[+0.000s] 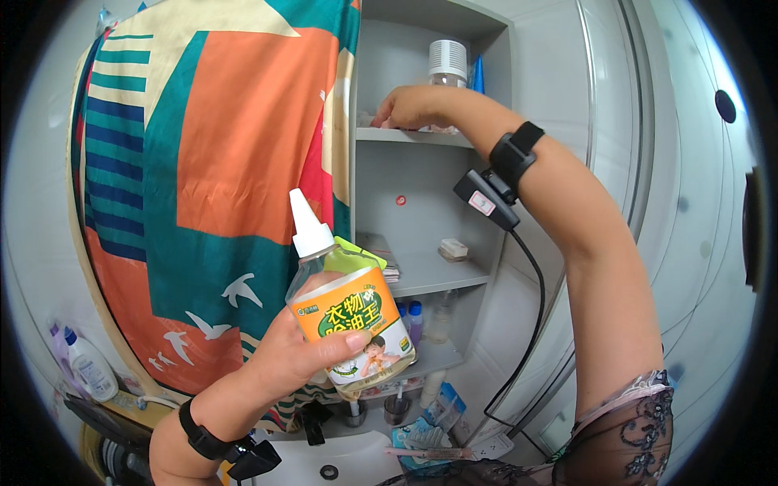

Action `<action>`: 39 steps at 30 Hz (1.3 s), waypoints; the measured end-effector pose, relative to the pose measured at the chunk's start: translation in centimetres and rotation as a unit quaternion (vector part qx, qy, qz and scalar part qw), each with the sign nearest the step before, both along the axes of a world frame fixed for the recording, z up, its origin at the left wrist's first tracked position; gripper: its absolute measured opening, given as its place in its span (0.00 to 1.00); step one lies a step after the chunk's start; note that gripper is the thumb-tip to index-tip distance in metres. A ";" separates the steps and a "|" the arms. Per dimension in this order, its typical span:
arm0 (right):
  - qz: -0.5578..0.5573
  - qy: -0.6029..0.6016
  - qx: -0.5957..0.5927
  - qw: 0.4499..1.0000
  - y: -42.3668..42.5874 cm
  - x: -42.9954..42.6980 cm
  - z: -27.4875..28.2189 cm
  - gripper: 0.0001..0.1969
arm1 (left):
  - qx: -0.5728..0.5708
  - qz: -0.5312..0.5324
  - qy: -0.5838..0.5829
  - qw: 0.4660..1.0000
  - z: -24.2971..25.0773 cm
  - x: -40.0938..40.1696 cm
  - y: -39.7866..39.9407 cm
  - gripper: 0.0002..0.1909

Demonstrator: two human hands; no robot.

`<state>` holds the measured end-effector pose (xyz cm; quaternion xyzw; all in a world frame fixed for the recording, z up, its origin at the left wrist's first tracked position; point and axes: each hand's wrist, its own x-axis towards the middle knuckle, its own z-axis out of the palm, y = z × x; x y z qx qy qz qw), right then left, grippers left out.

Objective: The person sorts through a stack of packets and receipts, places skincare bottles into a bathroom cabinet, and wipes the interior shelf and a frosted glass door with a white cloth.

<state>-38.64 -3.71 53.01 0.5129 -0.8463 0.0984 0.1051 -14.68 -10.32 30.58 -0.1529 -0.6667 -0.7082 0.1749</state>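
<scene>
My left hand (pixel 304 340) grips a clear plastic bottle (pixel 352 322) with a white pointed nozzle cap and an orange and white label. It is held slightly tilted, in front of the patterned cloth curtain (pixel 255 133). My right hand (pixel 404 109) reaches onto the upper shelf (pixel 413 136) of a grey cabinet, its fingers bent down at something small and pale that I cannot make out. Behind that wrist stands a clear jar with a white ribbed lid (pixel 448 58), beside a blue cone-shaped object (pixel 478 74).
A small white box (pixel 453 249) lies on the middle shelf. Bottles with blue caps (pixel 415 322) stand lower down. Below are a white washbasin (pixel 358 455), cups and a pink hairbrush (pixel 431 453). A white detergent bottle (pixel 91 367) stands at left. A black cable (pixel 543 297) hangs from my right forearm.
</scene>
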 end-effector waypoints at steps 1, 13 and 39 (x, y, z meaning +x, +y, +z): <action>-0.031 0.056 0.036 0.997 -0.4 0.5 -0.1 0.16 | 0.003 0.006 -0.003 1.000 0.1 0.1 0.1 0.33; 0.029 -0.018 -0.065 0.997 -1.1 1.7 -1.4 0.16 | 0.005 0.013 0.006 1.000 0.0 1.0 0.3 0.31; 0.012 0.392 -0.323 0.861 -1.8 -4.2 6.8 0.14 | 0.016 0.060 0.012 0.998 -0.5 2.9 -1.3 0.32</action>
